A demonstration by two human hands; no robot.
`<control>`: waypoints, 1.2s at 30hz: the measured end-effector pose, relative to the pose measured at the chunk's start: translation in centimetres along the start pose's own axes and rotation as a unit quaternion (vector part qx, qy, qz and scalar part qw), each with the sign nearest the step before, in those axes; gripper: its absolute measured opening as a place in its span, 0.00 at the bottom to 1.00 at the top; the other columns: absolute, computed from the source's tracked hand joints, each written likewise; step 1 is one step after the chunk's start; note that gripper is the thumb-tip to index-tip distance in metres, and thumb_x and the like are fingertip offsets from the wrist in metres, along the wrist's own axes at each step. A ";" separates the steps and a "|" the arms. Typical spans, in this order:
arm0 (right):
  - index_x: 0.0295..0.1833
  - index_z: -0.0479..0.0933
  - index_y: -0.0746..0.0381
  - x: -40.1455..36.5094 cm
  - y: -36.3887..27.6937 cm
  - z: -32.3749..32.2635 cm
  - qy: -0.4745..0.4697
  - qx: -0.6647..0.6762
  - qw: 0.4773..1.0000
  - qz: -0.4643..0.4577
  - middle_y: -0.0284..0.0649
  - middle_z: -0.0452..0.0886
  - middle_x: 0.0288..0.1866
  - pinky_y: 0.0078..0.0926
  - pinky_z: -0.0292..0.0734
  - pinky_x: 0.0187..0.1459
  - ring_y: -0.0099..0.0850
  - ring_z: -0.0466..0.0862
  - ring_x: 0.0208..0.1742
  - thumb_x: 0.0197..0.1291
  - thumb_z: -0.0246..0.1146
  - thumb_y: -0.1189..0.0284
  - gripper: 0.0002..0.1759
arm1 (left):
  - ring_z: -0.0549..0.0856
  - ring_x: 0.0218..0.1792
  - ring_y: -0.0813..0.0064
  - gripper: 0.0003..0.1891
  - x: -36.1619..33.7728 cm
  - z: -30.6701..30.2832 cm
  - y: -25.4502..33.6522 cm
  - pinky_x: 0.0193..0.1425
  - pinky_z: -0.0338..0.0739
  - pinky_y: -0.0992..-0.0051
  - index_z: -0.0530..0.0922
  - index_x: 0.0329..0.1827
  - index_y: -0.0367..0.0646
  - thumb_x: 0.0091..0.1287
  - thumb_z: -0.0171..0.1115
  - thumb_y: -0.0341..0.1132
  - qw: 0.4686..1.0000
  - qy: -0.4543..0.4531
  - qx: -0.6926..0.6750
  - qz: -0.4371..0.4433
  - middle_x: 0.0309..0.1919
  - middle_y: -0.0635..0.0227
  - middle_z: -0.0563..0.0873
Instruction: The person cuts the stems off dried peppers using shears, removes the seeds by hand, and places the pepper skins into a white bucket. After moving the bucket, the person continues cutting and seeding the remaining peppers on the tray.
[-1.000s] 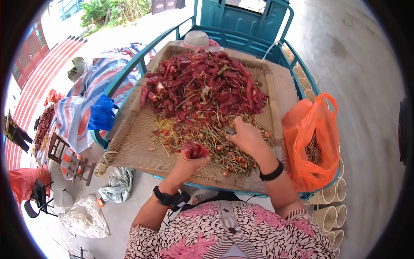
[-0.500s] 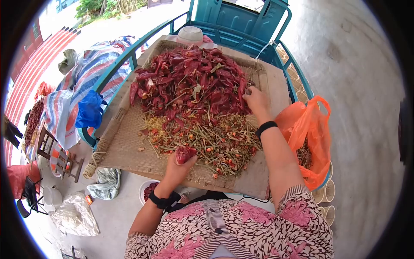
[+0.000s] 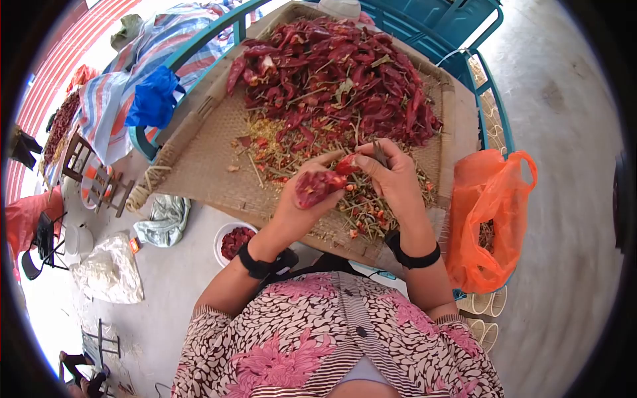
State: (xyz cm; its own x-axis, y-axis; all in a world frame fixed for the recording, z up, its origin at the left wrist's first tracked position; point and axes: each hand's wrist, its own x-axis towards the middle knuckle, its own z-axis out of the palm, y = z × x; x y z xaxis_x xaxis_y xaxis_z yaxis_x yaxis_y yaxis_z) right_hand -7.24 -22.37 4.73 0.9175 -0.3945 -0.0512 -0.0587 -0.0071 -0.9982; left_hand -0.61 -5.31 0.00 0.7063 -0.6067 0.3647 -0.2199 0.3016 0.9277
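Note:
My left hand (image 3: 295, 205) is closed around several dried red chili peppers (image 3: 314, 188), their cut ends facing up. Close against it, my right hand (image 3: 395, 176) is closed on a short, dark, blade-like tool (image 3: 379, 152) that sticks up between the fingers; its exact kind I cannot tell. A bright red chili (image 3: 346, 164) lies between the two hands, at the right thumb tip. Beneath them, cut stems and loose seeds (image 3: 365, 215) cover the near part of a woven tray (image 3: 206, 179). A heap of dried red chilies (image 3: 338, 79) fills its far part.
An orange plastic bag (image 3: 491, 219) hangs at the right. Below the tray's near edge stands a white bowl (image 3: 219, 249) with red chili pieces. Teal rails (image 3: 199, 50) flank the tray, with a blue bag (image 3: 154, 99) tied at the left. A striped tarp (image 3: 119, 99) lies beyond.
My right hand has come from the right edge of the chili heap to meet my left hand. My left hand has risen over the stems, still holding chilies. The view has tilted down.

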 end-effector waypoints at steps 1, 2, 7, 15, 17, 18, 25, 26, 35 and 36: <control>0.45 0.78 0.63 -0.2 0.2 0.4 -0.008 0.009 1.000 -0.001 0.27 0.77 0.25 0.12 0.57 0.18 0.11 0.65 0.17 0.63 0.67 0.66 0.12 | 0.80 0.54 0.76 0.16 0.0 0.1 0.4 0.59 0.73 0.76 0.76 0.53 0.37 0.63 0.65 0.24 0.999 -0.003 -0.017 -0.029 0.54 0.65 0.81; 0.44 0.78 0.63 -0.5 0.4 0.6 -0.014 0.017 1.000 -0.002 0.26 0.76 0.24 0.12 0.57 0.18 0.11 0.65 0.16 0.63 0.67 0.66 0.12 | 0.80 0.54 0.76 0.16 0.0 0.2 0.7 0.59 0.73 0.77 0.76 0.54 0.37 0.63 0.65 0.24 0.998 -0.007 -0.035 -0.058 0.54 0.66 0.81; 0.41 0.79 0.61 -1.1 1.8 0.7 -0.001 0.151 0.987 0.058 0.26 0.73 0.19 0.15 0.58 0.17 0.14 0.65 0.14 0.63 0.67 0.67 0.09 | 0.83 0.42 0.80 0.18 -0.6 0.0 0.7 0.50 0.75 0.78 0.77 0.58 0.36 0.65 0.63 0.27 0.979 0.009 -0.141 -0.148 0.42 0.70 0.86; 0.51 0.79 0.62 -3.1 0.3 1.2 -0.044 0.158 0.986 0.024 0.26 0.77 0.25 0.13 0.58 0.18 0.12 0.66 0.16 0.65 0.64 0.66 0.14 | 0.85 0.36 0.76 0.08 -1.1 0.0 0.6 0.42 0.80 0.76 0.80 0.47 0.38 0.65 0.64 0.28 0.894 0.105 -0.365 -0.238 0.37 0.67 0.86; 0.53 0.79 0.63 -3.4 0.2 1.2 -0.067 0.156 0.985 0.001 0.27 0.79 0.28 0.12 0.58 0.19 0.11 0.67 0.18 0.65 0.65 0.68 0.15 | 0.86 0.36 0.75 0.09 -1.4 -0.1 -0.1 0.44 0.81 0.75 0.79 0.48 0.37 0.66 0.63 0.27 0.875 0.093 -0.403 -0.251 0.38 0.66 0.86; 0.54 0.79 0.63 -3.6 0.2 1.1 -0.077 0.155 0.985 -0.010 0.27 0.80 0.30 0.12 0.58 0.19 0.11 0.67 0.18 0.64 0.65 0.69 0.15 | 0.86 0.37 0.75 0.09 -1.5 0.0 -0.2 0.45 0.82 0.74 0.79 0.48 0.36 0.66 0.62 0.27 0.864 0.086 -0.423 -0.258 0.39 0.65 0.86; 0.49 0.79 0.66 -5.3 -1.1 1.3 -0.047 0.068 0.996 -0.036 0.30 0.82 0.35 0.10 0.69 0.31 0.14 0.77 0.32 0.62 0.66 0.75 0.11 | 0.86 0.42 0.73 0.11 -2.0 1.1 1.5 0.50 0.82 0.72 0.78 0.50 0.36 0.66 0.62 0.26 0.865 0.053 -0.432 -0.251 0.41 0.65 0.85; 0.49 0.79 0.66 -5.3 -0.8 1.4 -0.045 0.063 0.995 -0.058 0.30 0.82 0.35 0.10 0.70 0.32 0.14 0.78 0.32 0.62 0.65 0.76 0.11 | 0.86 0.43 0.73 0.11 -2.1 1.2 1.5 0.51 0.82 0.72 0.78 0.50 0.37 0.65 0.63 0.27 0.863 0.060 -0.442 -0.238 0.41 0.66 0.85; 0.48 0.75 0.64 -6.4 -1.7 1.5 -0.030 -0.203 0.972 -0.112 0.37 0.80 0.33 0.22 0.73 0.35 0.21 0.81 0.35 0.62 0.66 0.64 0.16 | 0.84 0.40 0.78 0.11 -2.8 1.1 1.5 0.43 0.76 0.79 0.79 0.49 0.40 0.65 0.65 0.29 0.898 0.067 -0.370 -0.229 0.39 0.71 0.85; 0.48 0.74 0.64 -6.9 -2.7 1.6 -0.025 -0.236 0.966 -0.107 0.39 0.79 0.34 0.24 0.73 0.35 0.24 0.81 0.35 0.63 0.65 0.62 0.17 | 0.84 0.38 0.79 0.11 -2.8 1.1 1.6 0.41 0.75 0.81 0.79 0.49 0.40 0.65 0.65 0.29 0.894 0.074 -0.377 -0.233 0.38 0.71 0.85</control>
State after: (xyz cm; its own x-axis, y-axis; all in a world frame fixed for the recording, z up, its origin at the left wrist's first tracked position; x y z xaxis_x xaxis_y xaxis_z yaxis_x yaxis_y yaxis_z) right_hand -12.77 -18.15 7.70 0.9457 -0.2922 0.1420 -0.0268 -0.5058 -0.8622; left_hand -3.70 -3.90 0.53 0.6968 -0.7082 -0.1134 0.5971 0.4851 0.6389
